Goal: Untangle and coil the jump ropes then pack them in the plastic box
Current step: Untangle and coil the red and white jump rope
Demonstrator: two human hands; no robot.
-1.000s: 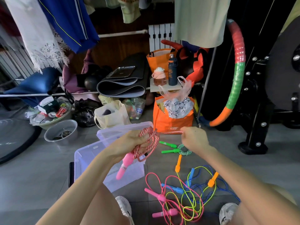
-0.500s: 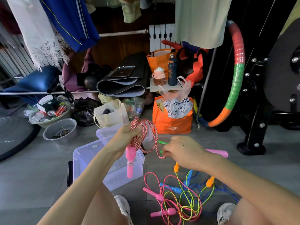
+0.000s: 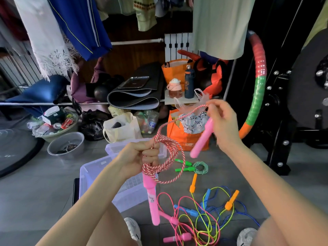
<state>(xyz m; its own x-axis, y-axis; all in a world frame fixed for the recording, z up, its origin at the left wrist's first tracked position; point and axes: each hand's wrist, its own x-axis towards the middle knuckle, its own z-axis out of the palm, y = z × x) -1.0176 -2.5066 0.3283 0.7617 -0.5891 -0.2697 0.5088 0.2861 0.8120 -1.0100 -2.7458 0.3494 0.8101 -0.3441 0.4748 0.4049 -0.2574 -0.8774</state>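
Above the plastic box [image 3: 92,176], the left hand [image 3: 136,157] is gripping the coiled red-and-white jump rope [image 3: 167,163], fingers [image 3: 150,151] curled round its loops, one pink handle [image 3: 152,201] hanging down. The right hand [image 3: 224,125] is holding the other pink handle [image 3: 202,139] raised, pinching the cord. Tangled ropes [image 3: 204,221] are lying on the floor [image 3: 44,192] near a coiled green rope [image 3: 200,166].

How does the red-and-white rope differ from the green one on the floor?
The red-and-white rope has pink handles and is held up, only partly coiled, one end stretched out. The green rope has green handles and lies on the floor in a finished coil. Both are twisted cord.
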